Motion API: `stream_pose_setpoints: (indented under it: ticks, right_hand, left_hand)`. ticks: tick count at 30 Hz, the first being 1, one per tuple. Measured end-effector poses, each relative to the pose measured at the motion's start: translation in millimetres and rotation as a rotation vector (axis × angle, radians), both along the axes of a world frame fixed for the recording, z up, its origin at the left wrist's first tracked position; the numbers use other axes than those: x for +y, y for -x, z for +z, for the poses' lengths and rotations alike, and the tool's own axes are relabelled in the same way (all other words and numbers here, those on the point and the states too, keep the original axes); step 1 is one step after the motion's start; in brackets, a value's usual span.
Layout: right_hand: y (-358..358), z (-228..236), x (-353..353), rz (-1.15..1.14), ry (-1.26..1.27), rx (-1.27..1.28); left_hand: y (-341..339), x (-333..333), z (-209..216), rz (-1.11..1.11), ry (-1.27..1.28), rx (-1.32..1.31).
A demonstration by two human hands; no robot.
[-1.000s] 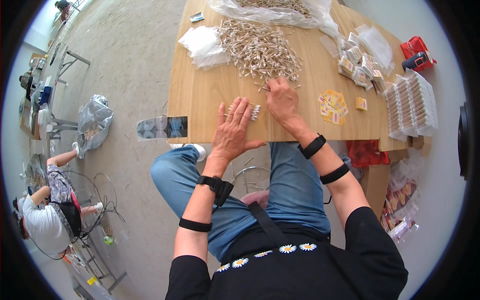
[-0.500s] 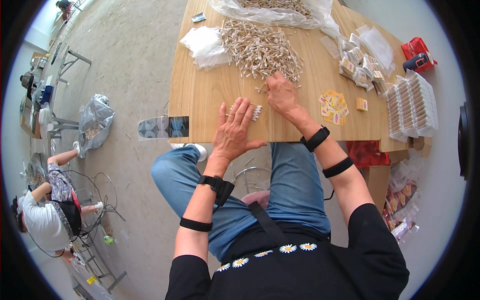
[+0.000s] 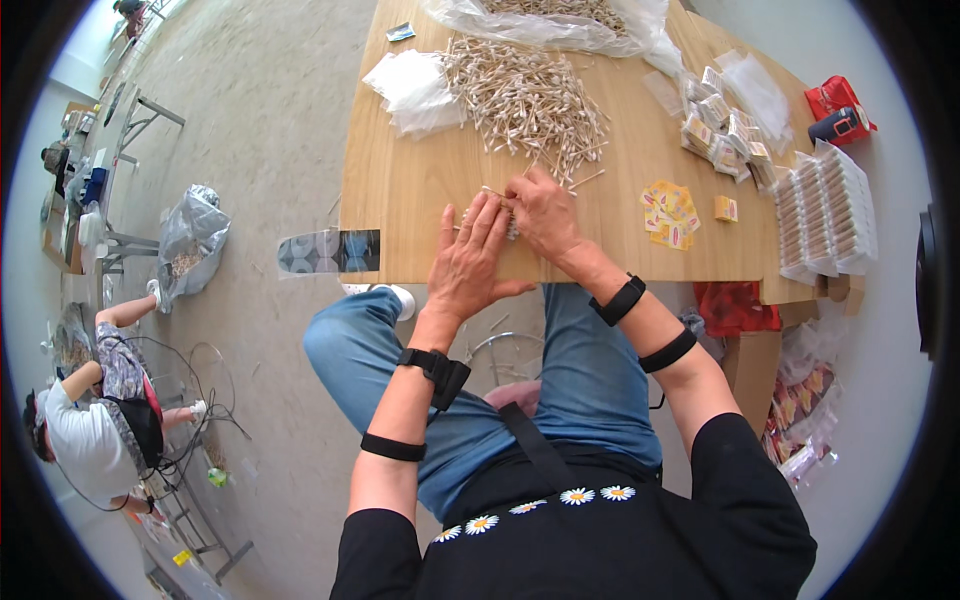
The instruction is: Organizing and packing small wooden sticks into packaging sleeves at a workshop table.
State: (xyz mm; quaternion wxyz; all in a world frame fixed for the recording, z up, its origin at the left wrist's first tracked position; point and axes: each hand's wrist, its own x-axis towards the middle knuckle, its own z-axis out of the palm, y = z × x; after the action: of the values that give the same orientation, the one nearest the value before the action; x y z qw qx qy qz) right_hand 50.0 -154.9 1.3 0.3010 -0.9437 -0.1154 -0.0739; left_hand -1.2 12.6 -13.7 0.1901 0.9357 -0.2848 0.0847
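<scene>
My left hand point(image 3: 466, 258) lies flat near the table's front edge, its fingers stretched over a short row of cotton swabs point(image 3: 513, 229). White tips of that row show beside the fingers; the rest is covered. Close against those fingertips, my right hand point(image 3: 546, 218) is closed in a pinch on a cotton swab point(image 3: 489, 190); how many swabs it grips is hidden. Just beyond both hands spreads a large loose pile of cotton swabs point(image 3: 525, 95), with a few strays at its near edge.
Clear plastic bags point(image 3: 418, 92) lie left of the pile. To the right are yellow cards point(image 3: 668, 212), a small yellow-and-white box point(image 3: 725, 208), bagged packs point(image 3: 722, 128) and a tall stack of packed swabs point(image 3: 825, 215). A plastic sheet point(image 3: 328, 253) overhangs the left edge.
My right hand has come from the pile's near edge toward me and left, up to my left fingertips, carrying a swab. My left hand stays in place.
</scene>
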Motion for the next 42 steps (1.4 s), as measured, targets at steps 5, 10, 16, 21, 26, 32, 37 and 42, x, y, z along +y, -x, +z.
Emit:
stream_pose_setpoints:
  ticks: [5, 10, 16, 21, 26, 32, 37, 42]
  right_hand:
    - [1.5, -2.5, -2.2, -0.052, -0.026, -0.018]
    - [4.5, -7.3, -0.8, -0.003, 0.002, -0.051]
    - [9.5, -7.4, -4.5, 0.016, -0.08, -0.052]
    - [30.5, 10.7, -15.2, 0.022, -0.024, -0.157]
    - [62.1, 18.4, -35.9, 0.288, 0.11, 0.042]
    - [79.2, 4.5, 4.1, 0.27, 0.263, 0.043]
    - [78.4, -15.9, 54.4, 0.238, 0.328, -0.021]
    - [78.6, -22.5, 60.9, 0.232, 0.303, -0.088]
  left_hand:
    - [1.1, 1.2, 0.0, 0.008, -0.01, 0.01]
    - [0.7, -0.1, 1.4, 0.009, -0.011, 0.032]
    - [-0.1, -1.8, 0.1, 0.001, -0.012, 0.03]
    - [3.4, -1.0, 3.0, 0.02, -0.065, 0.033]
    - [23.8, 4.7, 2.2, 0.086, -0.02, 0.046]
    - [40.4, 26.3, -12.3, 0.269, -0.198, 0.011]
    - [36.9, 16.5, -32.5, 0.365, -0.221, -0.142]
    - [37.1, 21.7, -28.3, 0.331, -0.114, -0.079]
